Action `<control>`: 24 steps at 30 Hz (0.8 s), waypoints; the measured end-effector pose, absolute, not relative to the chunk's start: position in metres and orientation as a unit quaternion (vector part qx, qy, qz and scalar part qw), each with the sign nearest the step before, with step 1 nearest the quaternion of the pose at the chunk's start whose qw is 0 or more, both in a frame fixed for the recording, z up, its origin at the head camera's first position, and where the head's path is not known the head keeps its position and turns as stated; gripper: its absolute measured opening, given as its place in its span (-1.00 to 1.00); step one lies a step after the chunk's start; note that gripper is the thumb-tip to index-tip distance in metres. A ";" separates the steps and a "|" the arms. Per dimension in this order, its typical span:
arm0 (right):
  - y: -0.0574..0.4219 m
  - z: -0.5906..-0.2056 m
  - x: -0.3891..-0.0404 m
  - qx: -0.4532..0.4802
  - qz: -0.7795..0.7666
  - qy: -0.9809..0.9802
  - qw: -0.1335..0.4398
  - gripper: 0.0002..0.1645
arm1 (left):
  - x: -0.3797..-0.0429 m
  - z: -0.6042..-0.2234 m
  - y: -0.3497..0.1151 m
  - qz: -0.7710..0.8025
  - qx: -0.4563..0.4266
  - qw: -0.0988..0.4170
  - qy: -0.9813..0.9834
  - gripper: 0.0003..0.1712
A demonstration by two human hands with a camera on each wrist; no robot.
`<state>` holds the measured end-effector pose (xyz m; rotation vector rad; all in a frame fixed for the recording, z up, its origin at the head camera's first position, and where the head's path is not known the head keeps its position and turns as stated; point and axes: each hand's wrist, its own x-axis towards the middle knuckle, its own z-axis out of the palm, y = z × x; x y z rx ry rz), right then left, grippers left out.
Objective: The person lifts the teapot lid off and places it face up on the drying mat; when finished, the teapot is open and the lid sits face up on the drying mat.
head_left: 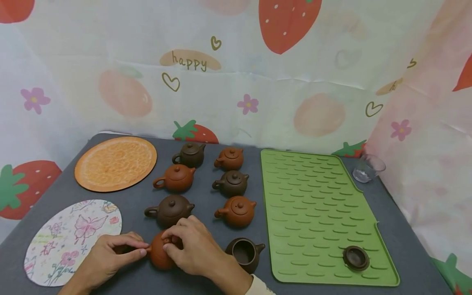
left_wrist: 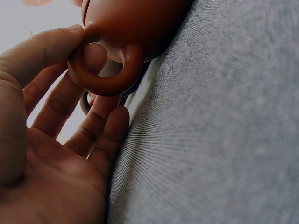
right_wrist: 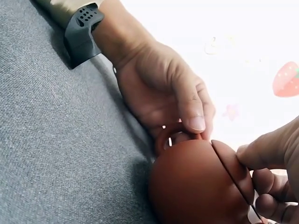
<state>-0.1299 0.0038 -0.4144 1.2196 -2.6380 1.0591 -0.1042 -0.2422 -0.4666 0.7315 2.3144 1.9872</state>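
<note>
In front of me on the dark cloth sits a reddish-brown clay teapot (head_left: 157, 257). My left hand (head_left: 110, 255) pinches its ring handle (left_wrist: 105, 85) between thumb and forefinger. My right hand (head_left: 199, 248) comes over the top, thumb and fingers at the knob of the lid (right_wrist: 232, 171), which rests on the pot with a thin seam around it. A dark brown teapot without its lid (head_left: 245, 255) stands just right of my right wrist. Upside down on the green mat lies a small dark lid (head_left: 355, 258).
Several lidded teapots, brown and reddish, stand in two columns beyond my hands, the nearest a dark one (head_left: 171, 213). To the left lie an orange-slice mat (head_left: 116, 164) and a butterfly-print mat (head_left: 73, 246). The green mat (head_left: 313, 217) lies right, a clear glass (head_left: 366, 169) behind it.
</note>
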 end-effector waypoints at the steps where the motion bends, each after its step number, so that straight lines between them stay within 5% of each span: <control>1: 0.004 -0.414 -0.130 0.396 0.341 -0.852 0.023 -0.88 | -0.104 -0.466 -0.242 0.633 0.232 0.002 0.739 -0.78; 24: 0.009 -0.415 -0.124 0.367 0.451 -0.813 0.029 -0.89 | -0.105 -0.466 -0.240 0.634 0.233 0.013 0.738 -0.80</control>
